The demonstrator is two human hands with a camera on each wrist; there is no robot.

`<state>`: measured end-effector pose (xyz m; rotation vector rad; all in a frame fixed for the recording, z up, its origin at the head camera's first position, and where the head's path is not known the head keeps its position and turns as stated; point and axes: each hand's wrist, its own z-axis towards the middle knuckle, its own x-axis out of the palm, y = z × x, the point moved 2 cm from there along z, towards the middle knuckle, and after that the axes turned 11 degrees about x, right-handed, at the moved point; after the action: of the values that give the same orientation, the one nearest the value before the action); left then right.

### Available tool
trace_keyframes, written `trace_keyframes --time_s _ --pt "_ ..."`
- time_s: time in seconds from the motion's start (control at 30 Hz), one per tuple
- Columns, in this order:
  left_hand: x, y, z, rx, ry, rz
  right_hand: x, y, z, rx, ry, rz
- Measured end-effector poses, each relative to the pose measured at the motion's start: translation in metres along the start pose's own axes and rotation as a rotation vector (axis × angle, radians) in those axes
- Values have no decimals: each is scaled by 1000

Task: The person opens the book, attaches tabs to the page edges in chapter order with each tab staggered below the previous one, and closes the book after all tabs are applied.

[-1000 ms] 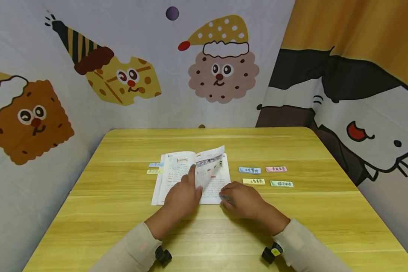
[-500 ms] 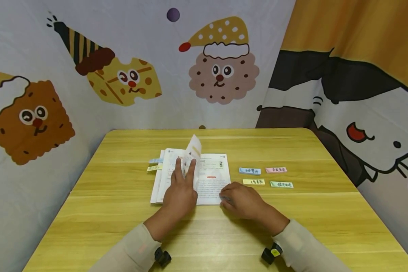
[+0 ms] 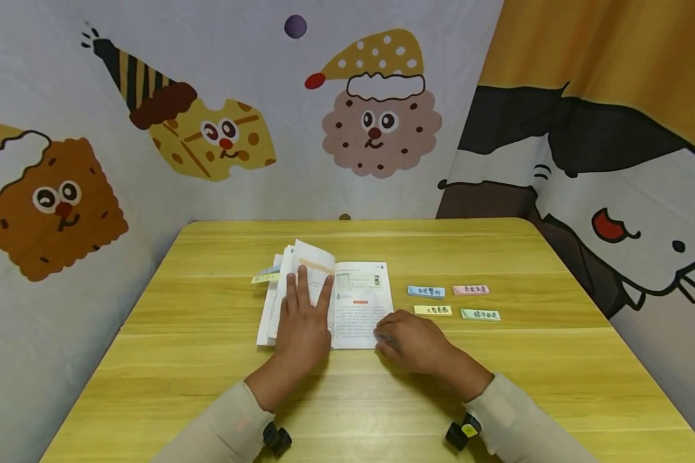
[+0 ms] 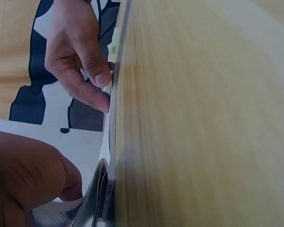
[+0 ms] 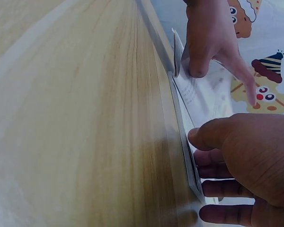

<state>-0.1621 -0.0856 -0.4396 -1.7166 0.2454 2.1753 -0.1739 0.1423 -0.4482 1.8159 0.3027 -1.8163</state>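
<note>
An open book (image 3: pixel 360 308) lies on the wooden table, text showing on its right page. My left hand (image 3: pixel 302 325) lies over the left-hand pages with its fingers spread and straight, pressing a slightly lifted leaf (image 3: pixel 315 255) against that side. At the book's lower right corner, my right hand (image 3: pixel 410 339) has its fingers curled and holds the edge. The right wrist view shows the thumb (image 5: pixel 203 135) against the page edges. Yellow (image 3: pixel 265 278) and blue (image 3: pixel 270 270) tabs stick out at the book's left side.
Several paper labels with handwriting lie right of the book: blue (image 3: pixel 426 292), pink (image 3: pixel 471 289), yellow (image 3: pixel 432 310) and green (image 3: pixel 480 314). Behind the table (image 3: pixel 347 399) hangs a cloth (image 3: pixel 301 199) with cartoon prints.
The left hand has turned a leaf from right to left, and its fingers now spread flat over the left side. The right hand has stayed at the lower right corner.
</note>
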Motion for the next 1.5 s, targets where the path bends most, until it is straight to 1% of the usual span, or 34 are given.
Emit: trace_keyframes --time_s 0.27,0.4,0.5,0.57,0.67,0.8,0.93,1.03,1.17,1.23,1.4,1.5 --pt "0 0 -1 -8 42 31 0 0 0 -4 0 2" --pt "0 0 -1 -4 77 37 0 0 0 -6 -3 -1" --pt "0 0 -2 8 86 35 0 0 0 -5 -6 -2" --pt "1 0 -2 23 93 36 1 0 0 -4 -8 -2" --pt "1 -1 -3 60 77 15 1 0 0 -2 -8 0" --pt "3 -2 -4 128 57 -15 2 0 0 5 -5 1" --pt "5 -3 -6 171 88 -28 2 0 0 14 1 3" --pt "6 -4 -7 163 128 -51 2 0 0 18 7 3" --pt "5 -5 -7 126 189 -86 1 1 0 19 11 6" --pt "4 -6 -7 114 209 -90 1 1 0 18 10 7" --pt "3 -8 -5 112 203 -94 0 1 0 16 5 9" --pt "3 -8 -5 131 192 -100 1 -1 0 10 -4 11"
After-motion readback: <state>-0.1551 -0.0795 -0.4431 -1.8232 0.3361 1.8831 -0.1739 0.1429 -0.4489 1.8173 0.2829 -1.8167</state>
